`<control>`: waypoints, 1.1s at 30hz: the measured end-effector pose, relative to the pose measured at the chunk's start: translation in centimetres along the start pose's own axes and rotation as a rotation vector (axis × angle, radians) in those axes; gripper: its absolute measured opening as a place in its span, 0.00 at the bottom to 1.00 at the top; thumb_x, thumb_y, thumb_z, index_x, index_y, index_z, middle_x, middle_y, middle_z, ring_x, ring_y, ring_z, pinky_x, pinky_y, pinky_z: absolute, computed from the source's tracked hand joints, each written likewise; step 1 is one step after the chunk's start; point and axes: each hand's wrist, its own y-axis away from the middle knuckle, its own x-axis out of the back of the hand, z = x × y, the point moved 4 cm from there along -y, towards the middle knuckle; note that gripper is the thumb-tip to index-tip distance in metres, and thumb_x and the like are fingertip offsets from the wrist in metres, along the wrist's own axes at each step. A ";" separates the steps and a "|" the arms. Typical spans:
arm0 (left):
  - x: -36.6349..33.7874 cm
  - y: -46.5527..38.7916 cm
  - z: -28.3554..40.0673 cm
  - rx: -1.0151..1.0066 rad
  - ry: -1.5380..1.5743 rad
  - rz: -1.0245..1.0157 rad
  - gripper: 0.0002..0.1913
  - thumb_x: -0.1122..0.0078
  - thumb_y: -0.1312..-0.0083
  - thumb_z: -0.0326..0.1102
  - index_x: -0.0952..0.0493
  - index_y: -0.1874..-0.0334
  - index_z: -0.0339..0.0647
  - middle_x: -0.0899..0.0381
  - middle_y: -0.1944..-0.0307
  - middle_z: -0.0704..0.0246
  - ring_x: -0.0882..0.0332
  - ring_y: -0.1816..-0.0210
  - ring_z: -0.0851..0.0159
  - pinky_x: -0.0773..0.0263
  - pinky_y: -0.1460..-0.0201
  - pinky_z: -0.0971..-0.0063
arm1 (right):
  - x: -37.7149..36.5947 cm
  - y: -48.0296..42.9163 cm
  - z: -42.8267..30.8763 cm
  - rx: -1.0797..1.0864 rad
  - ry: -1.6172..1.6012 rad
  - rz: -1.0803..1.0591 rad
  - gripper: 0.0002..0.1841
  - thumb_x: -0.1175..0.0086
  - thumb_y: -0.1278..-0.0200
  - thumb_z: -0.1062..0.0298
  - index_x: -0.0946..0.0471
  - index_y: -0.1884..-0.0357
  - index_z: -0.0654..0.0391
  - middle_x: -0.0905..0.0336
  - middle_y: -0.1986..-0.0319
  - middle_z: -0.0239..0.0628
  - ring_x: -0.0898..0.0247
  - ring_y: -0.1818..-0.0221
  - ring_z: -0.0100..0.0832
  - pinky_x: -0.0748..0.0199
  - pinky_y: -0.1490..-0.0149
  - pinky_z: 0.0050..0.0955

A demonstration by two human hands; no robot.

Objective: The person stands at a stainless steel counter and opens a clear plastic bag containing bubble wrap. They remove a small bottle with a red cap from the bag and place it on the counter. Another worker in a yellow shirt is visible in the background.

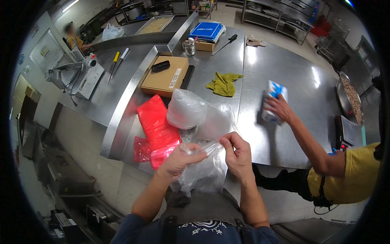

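Observation:
Gathered clear plastic film (204, 170) hangs between my hands above the front edge of the steel table. My left hand (181, 158) grips the bunched film at its left. The other end of the gather is pinched between the thumb and fingers of my right hand (237, 152). Just beyond them lie two puffed clear plastic bags (186, 108), the right one partly behind my hands. A stack of red plastic bags (157, 122) rests on the table left of these, with a smaller red plastic packet (142, 148) beside it.
At right, a co-worker's hand (278, 106) holds a blue-and-white carton (275, 91). Beyond the bags are a cardboard box (166, 76) and a green cloth (225, 84). Two knives (117, 62) lie near a meat slicer (80, 74). A metal bowl of food (350, 97) stands by a scale (347, 131).

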 end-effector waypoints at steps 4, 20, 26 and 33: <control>0.2 -0.6 -0.3 0.023 0.555 -0.046 0.12 0.37 0.23 0.37 0.17 0.47 0.35 0.15 0.56 0.69 0.16 0.57 0.69 0.18 0.53 0.71 | 0.4 -0.3 1.9 -0.227 -0.614 0.036 0.10 0.46 0.17 0.66 0.20 0.57 0.61 0.15 0.67 0.34 0.18 0.63 0.25 0.20 0.54 0.29; 1.0 -12.1 -1.2 -0.213 0.081 -0.026 0.19 0.44 0.20 0.38 0.22 0.34 0.32 0.15 0.44 0.62 0.17 0.47 0.66 0.21 0.40 0.69 | 1.4 -5.6 18.8 -0.548 -0.692 0.448 0.15 0.45 0.18 0.58 0.24 0.64 0.58 0.23 0.72 0.30 0.28 0.74 0.27 0.28 0.69 0.30; 5.6 -17.1 -9.3 -0.493 0.067 0.452 0.17 0.40 0.19 0.42 0.16 0.43 0.32 0.12 0.55 0.68 0.17 0.55 0.71 0.23 0.49 0.73 | -3.4 -3.8 23.5 -0.170 -0.201 0.519 0.21 0.45 0.18 0.51 0.23 0.58 0.63 0.21 0.67 0.31 0.29 0.64 0.23 0.26 0.59 0.30; 5.7 -9.2 -7.3 -0.477 -0.003 0.611 0.20 0.45 0.16 0.49 0.22 0.39 0.37 0.17 0.55 0.70 0.24 0.51 0.73 0.28 0.44 0.77 | 1.4 -0.4 17.1 -0.121 -0.321 0.834 0.10 0.50 0.16 0.63 0.28 0.54 0.61 0.24 0.64 0.33 0.29 0.60 0.26 0.29 0.52 0.29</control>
